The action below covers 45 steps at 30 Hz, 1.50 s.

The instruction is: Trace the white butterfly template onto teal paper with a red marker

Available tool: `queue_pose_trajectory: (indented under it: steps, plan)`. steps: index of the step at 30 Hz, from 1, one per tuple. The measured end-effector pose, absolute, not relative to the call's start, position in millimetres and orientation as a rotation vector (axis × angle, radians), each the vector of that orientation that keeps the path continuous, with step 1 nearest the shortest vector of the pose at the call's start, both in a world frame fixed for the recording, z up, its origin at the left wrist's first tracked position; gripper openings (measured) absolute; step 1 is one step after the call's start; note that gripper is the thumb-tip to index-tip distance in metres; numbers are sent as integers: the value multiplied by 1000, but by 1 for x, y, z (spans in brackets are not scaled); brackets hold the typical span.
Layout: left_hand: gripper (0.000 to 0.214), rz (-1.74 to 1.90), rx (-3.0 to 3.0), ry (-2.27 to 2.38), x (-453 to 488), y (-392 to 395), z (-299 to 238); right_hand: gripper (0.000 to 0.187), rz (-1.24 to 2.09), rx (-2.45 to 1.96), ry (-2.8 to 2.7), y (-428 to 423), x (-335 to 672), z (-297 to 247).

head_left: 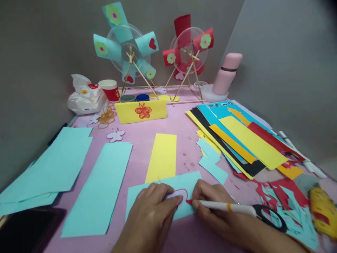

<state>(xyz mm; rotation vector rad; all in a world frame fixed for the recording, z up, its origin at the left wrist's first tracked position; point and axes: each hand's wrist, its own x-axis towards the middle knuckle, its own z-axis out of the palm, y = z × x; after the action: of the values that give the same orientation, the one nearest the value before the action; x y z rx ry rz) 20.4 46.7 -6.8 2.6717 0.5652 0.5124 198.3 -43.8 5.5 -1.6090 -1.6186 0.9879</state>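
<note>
A light-blue paper strip [196, 177] lies crosswise in front of me. On it my left hand [154, 207] presses down a pale, rounded paper cutout [180, 193], fingers bent and close together; part of the cutout is hidden beneath them. My right hand [213, 203] is closed around a white marker [219, 205] with an orange band. Its red tip touches the strip at the cutout's right edge, and a red line runs along the rounded top. A yellow paper strip [163, 154] lies just behind. Black-handled scissors [281, 225] lie partly hidden by my right forearm.
Light-blue sheets [100, 189] lie left, beside a dark tablet-like object [28, 228]. Coloured sheets [252, 140] and paper scraps [286, 203] spread right. Behind stand a blue paper pinwheel [123, 33], a red one [183, 31], a paper cup [112, 93] and a pink bottle [226, 75].
</note>
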Motion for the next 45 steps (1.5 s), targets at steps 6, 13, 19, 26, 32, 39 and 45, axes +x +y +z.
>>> queue_pose_trajectory:
  steps: [6,13,19,26,32,39,45]
  plan:
    - [20,548,2671,565,18,45,-10,14,998,-1552,-1603,-42,196,7]
    - [19,538,2649,580,16,45,-15,13,1052,-1549,-1598,-43,197,7]
    - [19,508,2659,586,18,44,-10,15,1088,-1547,-1534,-46,197,6]
    - [19,534,2663,574,18,45,-13,15,1075,-1561,-1574,-41,195,11]
    - [18,512,2666,572,17,46,-11,15,1039,-1586,-1601,-40,195,10]
    - [20,510,2688,576,17,46,-10,14,1037,-1658,-1592,-44,196,10]
    - [19,516,2674,566,19,46,-5,14,1054,-1663,-1574,-44,198,9]
